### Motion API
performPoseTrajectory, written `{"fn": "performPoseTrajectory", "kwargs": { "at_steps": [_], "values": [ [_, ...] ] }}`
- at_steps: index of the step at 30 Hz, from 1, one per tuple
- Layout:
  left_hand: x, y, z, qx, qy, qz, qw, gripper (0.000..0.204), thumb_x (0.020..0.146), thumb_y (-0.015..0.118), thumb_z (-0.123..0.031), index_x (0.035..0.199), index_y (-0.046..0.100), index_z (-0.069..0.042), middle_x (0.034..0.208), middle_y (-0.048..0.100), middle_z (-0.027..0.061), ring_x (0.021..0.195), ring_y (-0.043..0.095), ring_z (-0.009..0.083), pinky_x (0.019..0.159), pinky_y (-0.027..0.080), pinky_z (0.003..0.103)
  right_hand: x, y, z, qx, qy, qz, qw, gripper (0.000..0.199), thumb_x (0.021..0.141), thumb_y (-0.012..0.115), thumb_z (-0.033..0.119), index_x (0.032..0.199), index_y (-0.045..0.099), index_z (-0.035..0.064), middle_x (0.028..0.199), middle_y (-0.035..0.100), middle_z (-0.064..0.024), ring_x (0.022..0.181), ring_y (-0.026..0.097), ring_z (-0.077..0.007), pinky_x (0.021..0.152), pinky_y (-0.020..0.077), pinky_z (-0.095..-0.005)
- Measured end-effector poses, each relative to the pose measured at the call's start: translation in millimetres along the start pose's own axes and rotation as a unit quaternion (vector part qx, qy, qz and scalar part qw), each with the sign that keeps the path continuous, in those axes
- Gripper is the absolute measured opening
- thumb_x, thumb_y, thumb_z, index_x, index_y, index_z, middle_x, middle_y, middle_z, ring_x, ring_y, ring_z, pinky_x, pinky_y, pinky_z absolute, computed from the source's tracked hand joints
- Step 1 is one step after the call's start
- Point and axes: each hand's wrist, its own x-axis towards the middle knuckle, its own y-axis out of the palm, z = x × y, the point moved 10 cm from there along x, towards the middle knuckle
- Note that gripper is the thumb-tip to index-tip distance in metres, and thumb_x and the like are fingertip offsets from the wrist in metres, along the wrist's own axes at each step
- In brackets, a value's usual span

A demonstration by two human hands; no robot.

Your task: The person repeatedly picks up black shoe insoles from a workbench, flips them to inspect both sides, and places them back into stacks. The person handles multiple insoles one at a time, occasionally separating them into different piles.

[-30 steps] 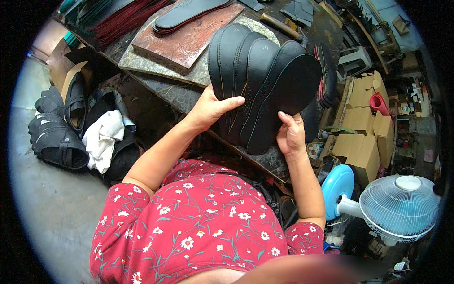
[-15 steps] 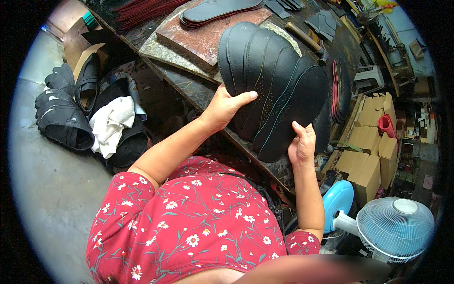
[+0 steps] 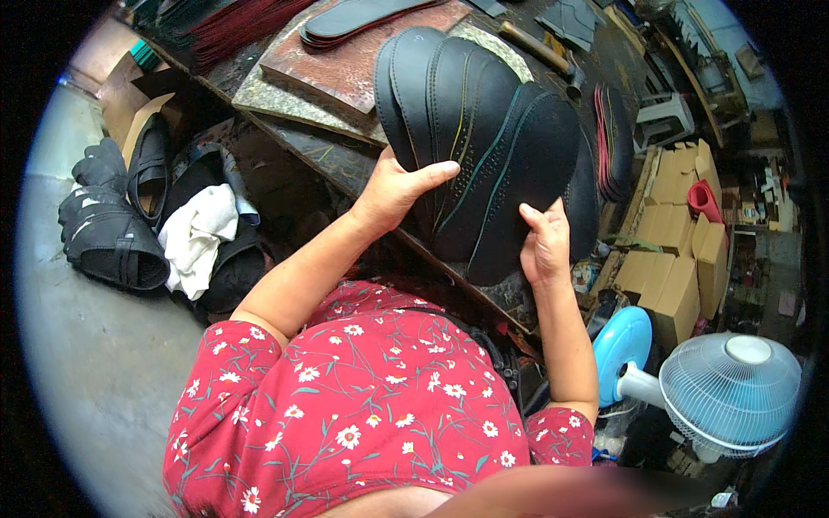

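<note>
**Many parts covered, cut off or unclear**

Behind the fan of black insoles (image 3: 479, 112), most fingers of the left hand (image 3: 389, 194) are hidden, while its thumb shows in front. For the right hand (image 3: 546, 246) too, some fingers cannot be seen well. The insoles overlap, so their exact number cannot be told. They also cover a part of the stone slab (image 3: 272, 102) and of the surface (image 3: 341, 168). At the upper edge, a pile of soles (image 3: 363, 19) and a bundle of red strips (image 3: 242, 34) are cut off. A white cloth (image 3: 199, 242) partly covers dark shoe pieces (image 3: 237, 272). Near the lower edge, one patch (image 3: 587, 494) is blurred.
</note>
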Motion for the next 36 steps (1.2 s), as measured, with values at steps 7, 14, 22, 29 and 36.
{"fn": "performPoseTrajectory", "kwargs": {
  "at_steps": [7, 14, 22, 29, 36],
  "values": [
    [-29.0, 48.3, 10.6, 0.009, -0.069, 0.135, 0.988, 0.058, 0.082, 0.075, -0.015, 0.131, 0.049, 0.001, 0.122, 0.059, 0.0085, 0.111, 0.055, 0.0156, 0.097, 0.044, 0.032, -17.8, 58.3, 10.6, -0.092, -0.053, 0.138, 0.985, 0.072, 0.081, 0.063, -0.003, 0.143, 0.029, -0.0007, 0.149, 0.034, -0.012, 0.138, 0.032, -0.021, 0.113, 0.0257, -0.0337],
    [-14.1, 11.9, -54.6, 0.115, 0.175, -0.055, 0.976, 0.091, 0.08, 0.075, -0.033, 0.147, 0.022, -0.004, 0.136, 0.043, 0.0144, 0.126, 0.042, 0.0234, 0.108, 0.032, 0.039, -56.5, 81.5, 94.1, -0.517, -0.26, 0.151, 0.802, 0.058, 0.075, 0.066, -0.002, 0.131, 0.05, 0.0037, 0.114, 0.063, -0.0197, 0.105, 0.064, -0.0314, 0.093, 0.0482, -0.0362],
    [2.4, 4.5, -42.7, 0.247, 0.124, 0.135, 0.952, 0.065, 0.089, 0.055, -0.054, 0.12, 0.059, 0.003, 0.122, 0.059, 0.0175, 0.117, 0.052, 0.024, 0.1, 0.038, 0.036, -68.4, 91.0, 70.6, -0.677, -0.292, 0.156, 0.658, 0.071, 0.067, 0.074, 0.008, 0.133, 0.048, 0.0064, 0.093, 0.059, -0.0107, 0.081, 0.06, -0.028, 0.073, 0.0505, -0.038],
    [-31.9, 30.3, -73.0, 0.379, 0.334, 0.144, 0.851, 0.067, 0.075, 0.068, -0.057, 0.115, 0.064, -0.003, 0.102, 0.059, 0.0156, 0.1, 0.056, 0.0302, 0.09, 0.042, 0.038, -63.3, 53.2, 67.0, -0.685, -0.243, 0.134, 0.673, 0.045, 0.068, 0.076, 0.014, 0.109, 0.057, 0.0092, 0.088, 0.061, -0.0094, 0.081, 0.061, -0.0301, 0.072, 0.0495, -0.0395],
    [-33.9, 40.1, -76.6, 0.509, 0.306, 0.131, 0.794, 0.044, 0.063, 0.085, -0.031, 0.089, 0.062, -0.004, 0.082, 0.058, 0.0096, 0.076, 0.058, 0.0277, 0.068, 0.047, 0.035, -61.6, 38.9, 72.0, -0.664, -0.252, 0.148, 0.689, 0.035, 0.073, 0.074, 0.014, 0.104, 0.059, 0.0088, 0.085, 0.061, -0.0101, 0.078, 0.062, -0.0293, 0.068, 0.0495, -0.0387]
  ]
}}
